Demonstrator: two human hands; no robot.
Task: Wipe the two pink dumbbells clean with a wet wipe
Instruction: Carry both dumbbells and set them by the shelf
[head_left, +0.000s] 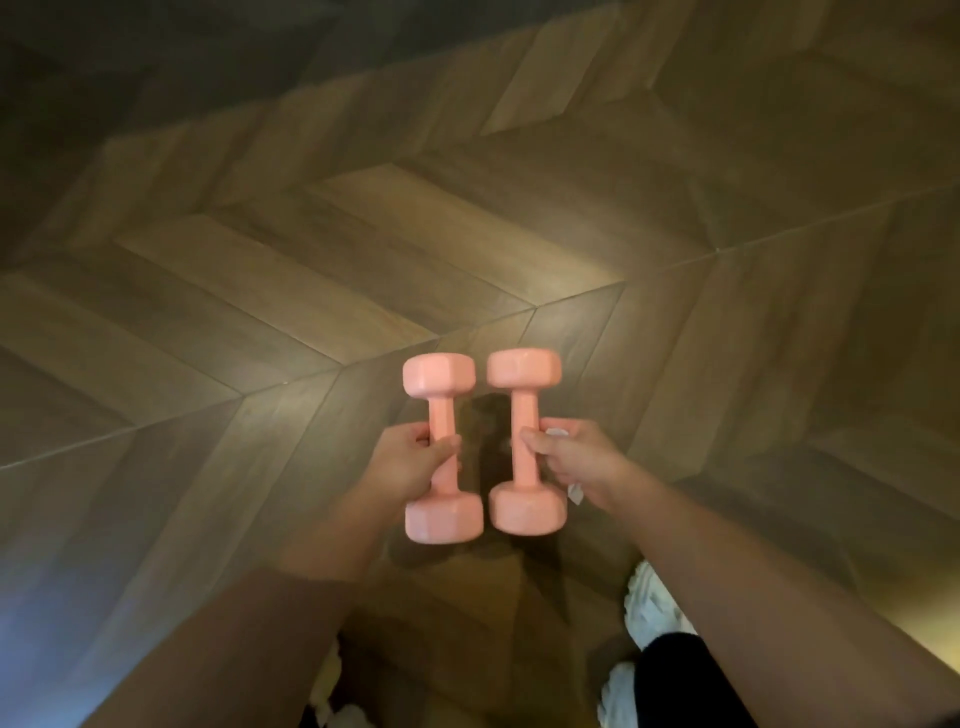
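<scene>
Two pink dumbbells are held side by side above a wooden floor, both pointing away from me. My left hand (410, 460) grips the handle of the left dumbbell (441, 395). My right hand (574, 460) grips the handle of the right dumbbell (524, 384). A white wet wipe (558, 432) is tucked in the same right hand; bits of it show above the fingers and below the palm. The two dumbbells do not touch.
The floor (363, 260) is brown herringbone wood with a bright patch of light in the middle. White shoes (649, 603) and a dark trouser leg (675, 670) show at the bottom right, just under my right forearm.
</scene>
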